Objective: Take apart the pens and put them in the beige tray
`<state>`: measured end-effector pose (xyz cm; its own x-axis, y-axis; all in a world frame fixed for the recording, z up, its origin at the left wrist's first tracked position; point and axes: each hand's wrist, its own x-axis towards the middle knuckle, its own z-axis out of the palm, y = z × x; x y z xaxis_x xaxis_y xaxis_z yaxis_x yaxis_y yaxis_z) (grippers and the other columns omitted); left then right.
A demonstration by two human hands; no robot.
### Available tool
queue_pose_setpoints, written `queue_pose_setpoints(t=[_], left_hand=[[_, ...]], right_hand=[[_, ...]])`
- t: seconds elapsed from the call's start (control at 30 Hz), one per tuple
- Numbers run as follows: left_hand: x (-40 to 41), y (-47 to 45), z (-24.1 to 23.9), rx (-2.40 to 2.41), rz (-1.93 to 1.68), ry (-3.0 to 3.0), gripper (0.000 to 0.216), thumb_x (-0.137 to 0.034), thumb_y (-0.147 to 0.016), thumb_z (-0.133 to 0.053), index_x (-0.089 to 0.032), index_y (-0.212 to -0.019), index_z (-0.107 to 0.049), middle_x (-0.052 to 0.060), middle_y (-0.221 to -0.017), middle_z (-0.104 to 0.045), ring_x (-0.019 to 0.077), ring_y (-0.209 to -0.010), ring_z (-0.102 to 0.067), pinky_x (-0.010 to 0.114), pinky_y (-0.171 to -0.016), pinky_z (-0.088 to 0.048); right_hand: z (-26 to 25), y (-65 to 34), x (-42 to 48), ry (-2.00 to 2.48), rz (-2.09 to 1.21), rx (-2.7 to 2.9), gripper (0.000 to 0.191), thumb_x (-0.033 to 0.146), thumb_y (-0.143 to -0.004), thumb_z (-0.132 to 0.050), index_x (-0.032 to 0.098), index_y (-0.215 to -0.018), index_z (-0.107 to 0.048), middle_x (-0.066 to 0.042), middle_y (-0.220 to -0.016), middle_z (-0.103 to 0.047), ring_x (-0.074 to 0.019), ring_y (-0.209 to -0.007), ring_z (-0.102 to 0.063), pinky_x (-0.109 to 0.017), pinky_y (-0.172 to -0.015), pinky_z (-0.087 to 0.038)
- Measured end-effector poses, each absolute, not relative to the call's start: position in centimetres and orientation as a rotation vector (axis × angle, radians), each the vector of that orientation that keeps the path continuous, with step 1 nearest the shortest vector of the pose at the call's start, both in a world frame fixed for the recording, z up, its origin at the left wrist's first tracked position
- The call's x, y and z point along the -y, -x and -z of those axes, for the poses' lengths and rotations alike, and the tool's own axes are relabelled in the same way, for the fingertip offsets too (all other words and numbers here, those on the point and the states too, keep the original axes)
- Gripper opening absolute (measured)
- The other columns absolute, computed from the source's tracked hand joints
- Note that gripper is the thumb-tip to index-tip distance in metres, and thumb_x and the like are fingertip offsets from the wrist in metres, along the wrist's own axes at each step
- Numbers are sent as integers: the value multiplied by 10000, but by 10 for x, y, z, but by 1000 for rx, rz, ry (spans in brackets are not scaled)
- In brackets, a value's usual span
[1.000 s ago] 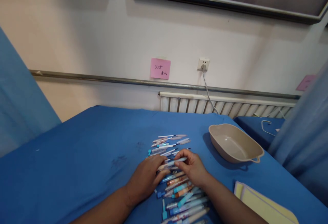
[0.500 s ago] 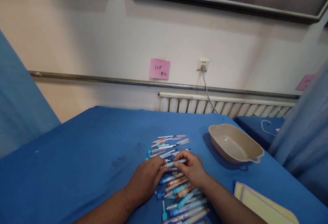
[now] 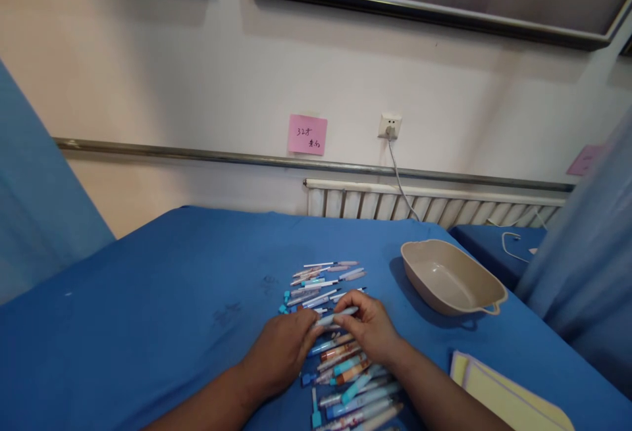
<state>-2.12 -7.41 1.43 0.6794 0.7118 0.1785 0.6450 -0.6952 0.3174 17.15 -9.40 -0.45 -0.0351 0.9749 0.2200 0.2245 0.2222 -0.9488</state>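
A pale pen (image 3: 328, 320) is held between my two hands above the pens on the blue cloth. My left hand (image 3: 281, 353) closes on its left end, hiding that end. The thumb and fingers of my right hand (image 3: 369, 329) pinch its right part. Below my hands lie several pens with blue, orange and turquoise parts (image 3: 353, 408), crowded together. Beyond my hands, thinner pen parts and refills (image 3: 320, 284) are spread in a loose column. Small turquoise pieces (image 3: 285, 301) lie at its left edge.
A beige plastic basin (image 3: 451, 276) stands to the right on the blue-covered table (image 3: 162, 299). Yellow cloths or sheets with purple edging (image 3: 508, 395) lie nearer, at the right. Behind the table are a radiator (image 3: 375, 202) and a plugged-in socket (image 3: 390, 126). Blue curtains (image 3: 587, 247) hang at both sides.
My left hand covers more of the pen's left end, and the pen tilts slightly more. The right hand keeps its pinch almost in place. The surrounding pens and basin look unchanged.
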Motion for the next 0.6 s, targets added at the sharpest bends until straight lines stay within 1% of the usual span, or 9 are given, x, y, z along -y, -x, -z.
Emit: queue_pose_setpoints(t=[0.13, 0.23, 0.3, 0.4, 0.5, 0.6], left_hand=[[70, 22, -19, -1137, -360, -2545, 375, -373, -951, -235, -202, -807, -536, 8, -752, -633, 152, -684, -576, 218, -599, -386], [68, 23, -23, -1210, -361, -2428, 403, -386, -951, -215, -204, -772, -527, -5, -671, -624, 151, -651, -575, 216, -591, -380], [67, 23, -24, -1238, -387, -2389, 383, -391, -946, -227, -208, -780, -519, -9, -658, -621, 155, -650, -580, 218, -592, -378], [66, 23, -24, -1265, -420, -2367, 330, -385, -932, -266, -209, -814, -519, -3, -672, -625, 167, -666, -587, 223, -591, -380], [65, 23, -24, -1239, -446, -2360, 309, -379, -925, -289, -205, -847, -533, 2, -691, -631, 170, -679, -592, 228, -607, -389], [66, 22, -21, -1168, -493, -2383, 289, -372, -924, -314, -206, -895, -549, 13, -786, -648, 169, -739, -597, 227, -630, -401]], right_hand=[[6, -179, 89, 1174, -881, 1438, 72, 238, -705, -614, 180, -743, -593, 13, -720, -569, -122, -644, -510, -223, -612, -407], [9, -191, 82, 1174, -920, 1356, 118, 273, -697, -624, 179, -750, -575, 22, -672, -547, -113, -591, -478, -217, -568, -390], [10, -201, 76, 1183, -918, 1305, 144, 290, -688, -628, 178, -752, -564, 31, -642, -528, -105, -558, -454, -211, -538, -369], [13, -215, 69, 1201, -865, 1262, 166, 319, -678, -625, 175, -731, -560, 34, -637, -525, -102, -548, -447, -212, -531, -356], [17, -219, 67, 1254, -867, 1333, 167, 335, -689, -608, 172, -709, -577, 29, -635, -544, -103, -537, -453, -217, -527, -357], [18, -211, 72, 1300, -840, 1528, 155, 300, -723, -586, 179, -808, -632, 2, -735, -605, -116, -581, -503, -227, -558, -389]])
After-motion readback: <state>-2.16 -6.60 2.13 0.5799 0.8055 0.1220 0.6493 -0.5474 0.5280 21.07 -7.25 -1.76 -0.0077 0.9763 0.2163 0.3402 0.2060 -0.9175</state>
